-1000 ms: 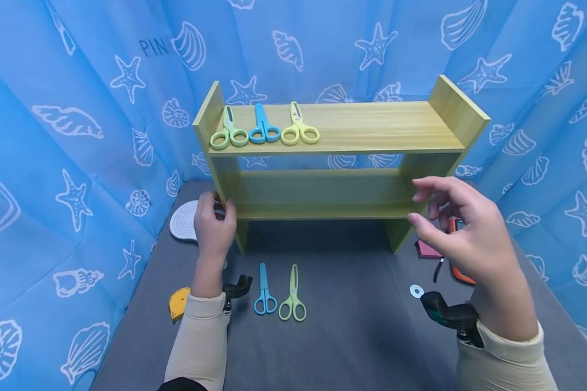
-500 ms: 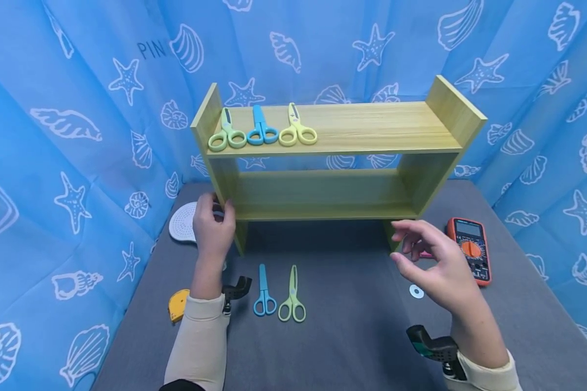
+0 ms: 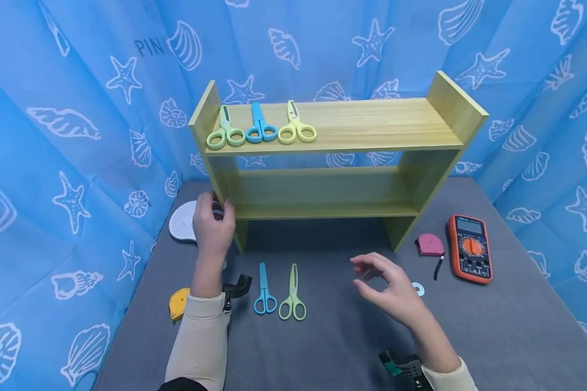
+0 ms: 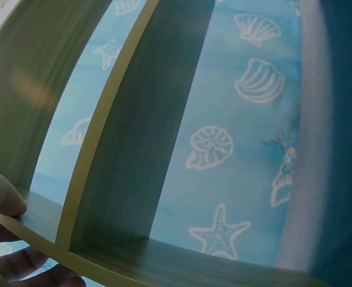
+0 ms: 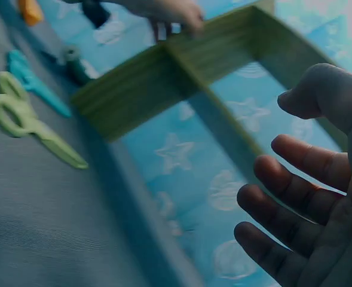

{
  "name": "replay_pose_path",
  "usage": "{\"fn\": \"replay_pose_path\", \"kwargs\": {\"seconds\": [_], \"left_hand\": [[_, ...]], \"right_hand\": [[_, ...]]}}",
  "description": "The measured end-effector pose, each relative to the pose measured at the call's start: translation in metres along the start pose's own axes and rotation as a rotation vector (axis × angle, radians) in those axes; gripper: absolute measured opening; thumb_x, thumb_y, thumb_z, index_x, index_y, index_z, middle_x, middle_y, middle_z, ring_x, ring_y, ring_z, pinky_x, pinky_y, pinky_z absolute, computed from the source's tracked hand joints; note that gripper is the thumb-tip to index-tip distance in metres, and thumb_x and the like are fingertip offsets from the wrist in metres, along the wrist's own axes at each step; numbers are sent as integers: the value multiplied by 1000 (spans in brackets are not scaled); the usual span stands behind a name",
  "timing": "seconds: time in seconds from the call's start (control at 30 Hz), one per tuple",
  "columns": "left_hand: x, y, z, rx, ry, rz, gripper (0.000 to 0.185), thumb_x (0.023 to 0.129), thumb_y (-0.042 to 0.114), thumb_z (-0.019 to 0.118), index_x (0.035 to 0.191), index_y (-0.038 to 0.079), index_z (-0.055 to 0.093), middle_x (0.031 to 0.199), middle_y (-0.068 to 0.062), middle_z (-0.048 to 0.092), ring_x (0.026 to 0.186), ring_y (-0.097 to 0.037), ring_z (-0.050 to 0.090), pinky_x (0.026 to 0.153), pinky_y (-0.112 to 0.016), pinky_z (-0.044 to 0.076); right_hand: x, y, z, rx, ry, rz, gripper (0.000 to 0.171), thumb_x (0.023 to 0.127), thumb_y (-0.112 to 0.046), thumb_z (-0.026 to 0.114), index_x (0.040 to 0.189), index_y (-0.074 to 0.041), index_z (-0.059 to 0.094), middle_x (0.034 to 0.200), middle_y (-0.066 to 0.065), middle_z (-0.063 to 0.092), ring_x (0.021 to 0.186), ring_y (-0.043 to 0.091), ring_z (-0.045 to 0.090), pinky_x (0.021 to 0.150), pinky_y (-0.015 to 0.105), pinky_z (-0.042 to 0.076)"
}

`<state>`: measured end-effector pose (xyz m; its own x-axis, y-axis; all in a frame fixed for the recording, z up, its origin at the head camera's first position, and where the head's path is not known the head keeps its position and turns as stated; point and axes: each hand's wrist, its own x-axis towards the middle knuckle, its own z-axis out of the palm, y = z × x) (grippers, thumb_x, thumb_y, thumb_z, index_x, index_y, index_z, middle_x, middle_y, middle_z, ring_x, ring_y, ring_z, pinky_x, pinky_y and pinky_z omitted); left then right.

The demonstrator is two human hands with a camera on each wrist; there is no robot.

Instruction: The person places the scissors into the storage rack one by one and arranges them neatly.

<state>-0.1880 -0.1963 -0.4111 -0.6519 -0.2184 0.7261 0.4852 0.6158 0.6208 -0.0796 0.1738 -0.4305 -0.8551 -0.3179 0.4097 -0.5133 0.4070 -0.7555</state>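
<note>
Gripping shelf [image 3: 372, 125], left hand [image 3: 214, 228]; right hand [image 3: 389, 287] apparently hovering near green scissors [image 3: 292, 296].

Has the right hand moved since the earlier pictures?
Yes. Against the wooden shelf, the right hand has moved left and down in the head view, toward the green scissors on the table.

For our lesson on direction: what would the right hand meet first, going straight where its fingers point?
The right hand would probably meet the lower shelf board; depth is unclear, so it might pass underneath.
</note>
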Motion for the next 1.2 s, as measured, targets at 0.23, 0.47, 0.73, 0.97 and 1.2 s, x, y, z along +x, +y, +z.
{"fn": "replay_pose_path", "kwargs": {"seconds": [0.23, 0.47, 0.73, 0.97, 1.2], "left_hand": [[1, 1, 1, -8, 5, -3, 16, 97, 9, 63, 105, -4, 61, 95, -17, 59, 79, -28, 63, 63, -49, 57], [-1, 1, 1, -12, -12, -2, 17, 97, 9, 63, 107, -4, 61, 97, -19, 59, 80, -29, 62, 64, -45, 56], [-1, 1, 3, -7, -12, 6, 17, 98, 9, 63, 107, -5, 61, 96, -20, 59, 81, -31, 63, 64, -45, 56], [-2, 3, 3, 10, -16, 5, 17, 99, 9, 62, 107, -6, 60, 96, -21, 58, 79, -33, 63, 64, -45, 56], [-1, 1, 1, 0, 24, -2, 15, 96, 6, 63, 103, -7, 61, 92, -21, 58, 76, -32, 63, 61, -48, 56]], "right_hand": [[-5, 17, 43, 51, -92, 72, 35, 85, 1, 79, 117, -10, 70, 99, 2, 69, 86, 17, 66, 71, 39, 59], [-5, 17, 82, 3, -193, 181, 25, 87, -3, 74, 112, -4, 72, 94, -4, 68, 76, 8, 60, 66, 31, 53], [0, 15, 116, -118, -261, 268, 23, 84, -8, 76, 106, -9, 74, 88, -6, 63, 69, 6, 52, 60, 26, 46], [-2, 15, 135, -335, -194, 291, 13, 77, -11, 80, 87, -16, 75, 74, -13, 58, 63, 3, 48, 56, 24, 42], [-3, 19, 130, -329, -105, 261, 17, 73, -4, 74, 87, -12, 80, 76, -8, 68, 59, 2, 47, 52, 21, 42]]}}
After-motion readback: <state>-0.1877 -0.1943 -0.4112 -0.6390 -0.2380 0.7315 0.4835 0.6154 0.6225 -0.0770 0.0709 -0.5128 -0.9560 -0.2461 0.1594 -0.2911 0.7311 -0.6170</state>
